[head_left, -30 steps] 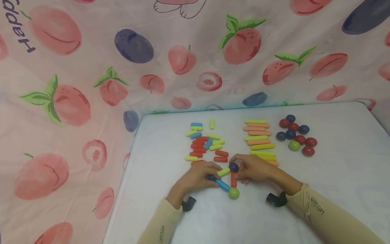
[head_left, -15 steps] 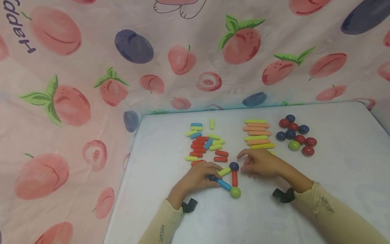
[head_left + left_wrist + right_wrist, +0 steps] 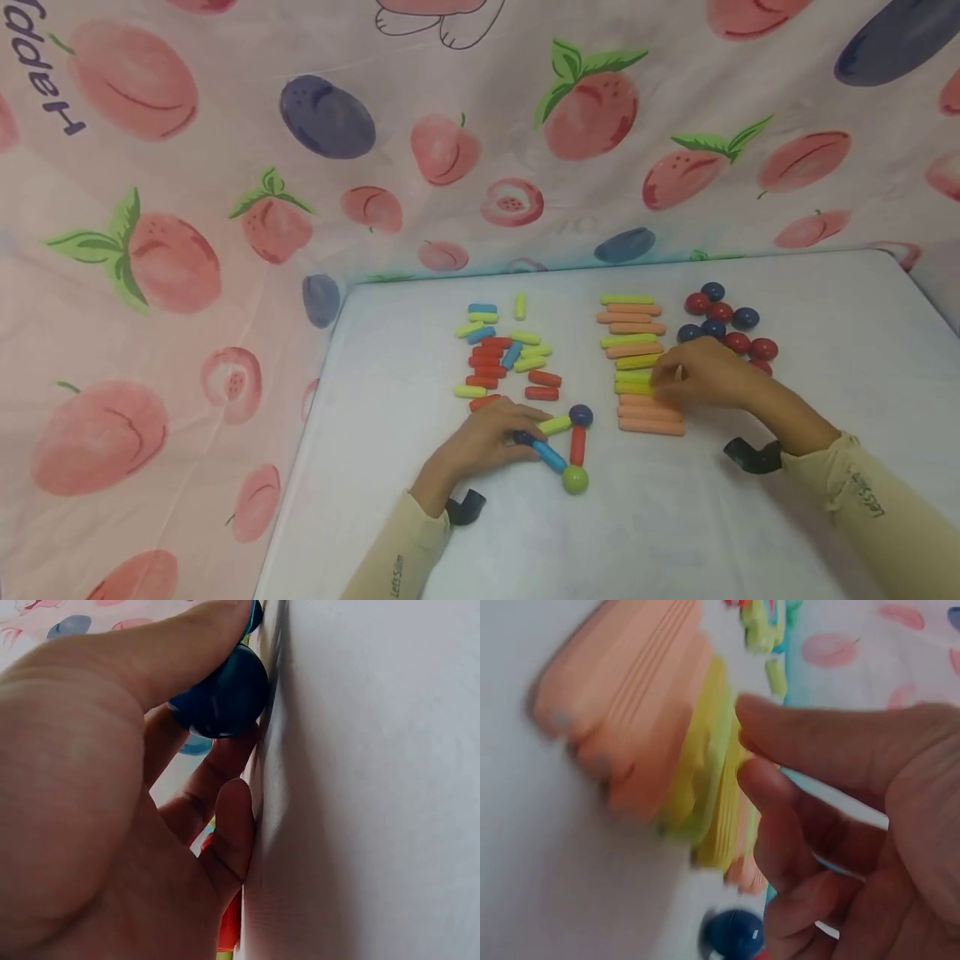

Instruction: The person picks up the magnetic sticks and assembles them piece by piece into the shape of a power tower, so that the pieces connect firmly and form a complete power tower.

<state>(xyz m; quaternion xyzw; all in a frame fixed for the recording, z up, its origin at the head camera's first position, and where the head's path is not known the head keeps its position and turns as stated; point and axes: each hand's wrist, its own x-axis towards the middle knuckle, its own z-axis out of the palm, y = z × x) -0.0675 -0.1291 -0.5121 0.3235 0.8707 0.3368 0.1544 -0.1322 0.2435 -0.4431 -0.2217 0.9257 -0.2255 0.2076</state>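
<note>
Sitting on the counter (image 3: 397, 350), a stick-and-ball triangle (image 3: 577, 447) has its blue corner ball (image 3: 225, 697) pinched by the left hand (image 3: 486, 437); the right hand (image 3: 708, 375), fingers loosely bent around nothing, is by yellow sticks (image 3: 633, 377).

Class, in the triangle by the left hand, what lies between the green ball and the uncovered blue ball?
A red stick lies between the green ball and the uncovered blue ball; the head view shows it.
</note>
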